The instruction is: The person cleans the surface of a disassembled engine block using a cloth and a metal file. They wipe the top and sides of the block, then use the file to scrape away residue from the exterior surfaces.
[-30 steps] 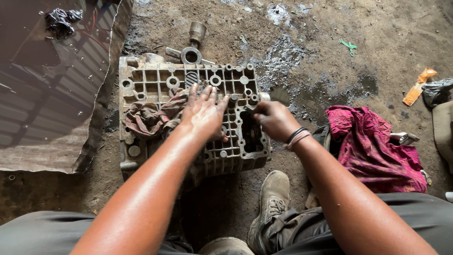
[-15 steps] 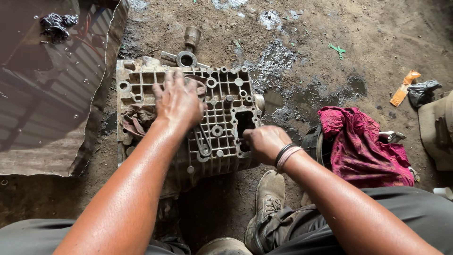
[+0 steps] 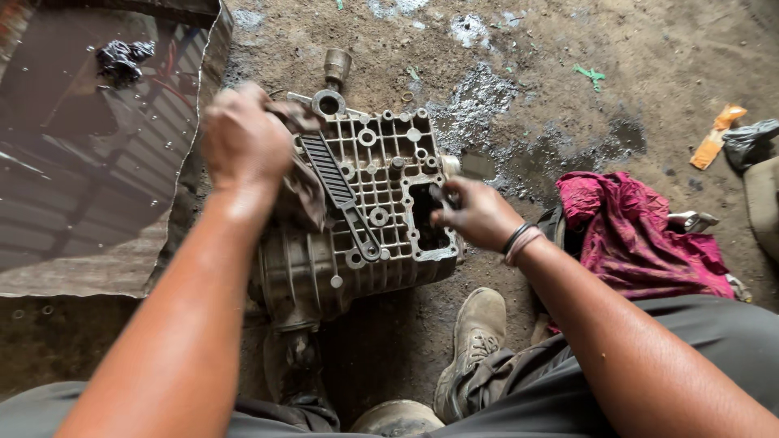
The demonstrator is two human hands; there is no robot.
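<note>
A grimy cast-metal engine casing [image 3: 381,174] with many ribs and round bosses lies on the dirt floor between my legs. My left hand [image 3: 243,138] is raised over its left end, fingers closed on a dirty brownish rag [image 3: 302,191] that hangs down over the casing. My right hand [image 3: 475,212] grips the casing's right edge beside a dark rectangular opening [image 3: 426,215]. Black and pale bands circle my right wrist. A black ribbed bar [image 3: 337,182] lies slanted across the casing's face.
A wet corrugated metal sheet [image 3: 89,162] lies to the left. A socket [image 3: 336,65] and ring sit behind the casing. A magenta cloth [image 3: 641,235] lies right of it, orange and grey scraps [image 3: 718,138] farther right. My boot [image 3: 475,337] stands below.
My left hand lifted off the casing's face and moved up and left, taking the rag with it. The casing has tipped so its rounded side shows. My right hand stays at the right edge.
</note>
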